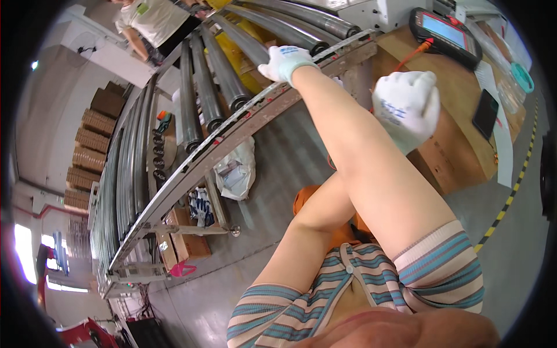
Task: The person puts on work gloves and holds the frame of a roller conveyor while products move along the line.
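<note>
1. The steel conveyor's side rail (243,123) lies directly under the right hand (287,64); its long axis runs diagonally, upward to the right of those fingers and down to their left. The right hand is the nearer.
2. The right fingers bend at the rail's edge, pointing left; their undersides are hidden, so I cannot tell whether they grip it or merely rest.
3. The conveyor rollers (226,72), smooth grey metal cylinders, lie left of and beyond the right fingers, set crosswise to the rail.
4. The left hand (406,110) is right of the rail, its arm crossed beneath the right one; its fingers curl into a fist, with nothing visible protruding.
5. Both gloves are white, matte and close-fitting.
6. Beyond the left fingers sit a glossy-screened teach pendant (444,35) and its slender orange cable (415,55); to their right, a flat black smartphone (485,114); just below, a brown cardboard box (452,153).
7. Below the right fingers hangs a crumpled white plastic bag (236,174).
</note>
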A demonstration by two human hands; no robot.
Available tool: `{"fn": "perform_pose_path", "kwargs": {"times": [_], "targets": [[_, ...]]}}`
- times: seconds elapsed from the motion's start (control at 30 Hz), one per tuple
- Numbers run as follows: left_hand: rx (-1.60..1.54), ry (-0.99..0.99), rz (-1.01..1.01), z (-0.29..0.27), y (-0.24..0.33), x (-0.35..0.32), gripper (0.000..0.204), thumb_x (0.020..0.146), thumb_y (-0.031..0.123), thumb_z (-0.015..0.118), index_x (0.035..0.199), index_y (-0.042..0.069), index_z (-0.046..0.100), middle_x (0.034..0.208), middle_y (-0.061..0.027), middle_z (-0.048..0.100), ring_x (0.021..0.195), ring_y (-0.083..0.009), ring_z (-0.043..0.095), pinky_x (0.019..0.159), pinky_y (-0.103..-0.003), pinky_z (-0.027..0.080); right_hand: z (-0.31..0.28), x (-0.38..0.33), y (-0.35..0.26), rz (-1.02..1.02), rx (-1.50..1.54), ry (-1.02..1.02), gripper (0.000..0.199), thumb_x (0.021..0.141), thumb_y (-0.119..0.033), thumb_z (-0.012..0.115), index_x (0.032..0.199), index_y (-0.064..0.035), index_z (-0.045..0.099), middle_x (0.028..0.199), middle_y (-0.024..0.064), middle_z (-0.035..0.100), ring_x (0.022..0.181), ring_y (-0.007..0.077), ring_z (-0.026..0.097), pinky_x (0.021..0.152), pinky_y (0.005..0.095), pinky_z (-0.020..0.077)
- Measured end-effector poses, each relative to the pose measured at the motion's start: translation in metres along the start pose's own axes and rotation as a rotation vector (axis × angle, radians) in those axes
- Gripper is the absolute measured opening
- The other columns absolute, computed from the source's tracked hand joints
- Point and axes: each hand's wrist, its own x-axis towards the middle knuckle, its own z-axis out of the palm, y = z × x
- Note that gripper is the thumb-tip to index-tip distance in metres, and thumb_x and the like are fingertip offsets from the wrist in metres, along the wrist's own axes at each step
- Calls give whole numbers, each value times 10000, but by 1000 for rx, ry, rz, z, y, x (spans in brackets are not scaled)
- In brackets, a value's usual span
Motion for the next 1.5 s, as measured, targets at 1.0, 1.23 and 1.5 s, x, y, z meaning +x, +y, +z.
{"fn": "perform_pose_path", "kwargs": {"times": [1.0, 1.23, 1.5], "targets": [[946, -363, -1303, -355, -220, -24, 795, 642, 375, 686, 1254, -36, 388, 1123, -239, 567, 1066, -306, 557, 901, -336, 422, 31, 39, -20, 191, -103, -95, 531, 732, -187, 664, 1199, 6, 502, 1234, 163, 508, 1106, 310, 527, 863, 493, 418], [998, -312, -1330, -354, -217, -23, 733, 668, 436, 665, 1190, -42, 477, 1097, -203, 593, 1028, -272, 580, 860, -314, 438, 38, 33, -22, 184, -139, 61, 483, 759, -191, 616, 1180, 17, 501, 1197, 164, 527, 1030, 299, 578, 787, 437, 465], [1036, -383, -1391, -344, -209, -13, 672, 676, 457, 617, 1139, -26, 550, 1113, -209, 588, 1051, -298, 571, 882, -337, 435, 30, 24, -13, 163, -65, 4, 472, 773, -194, 580, 1184, 25, 503, 1167, 174, 557, 1059, 304, 568, 878, 420, 439]]}}
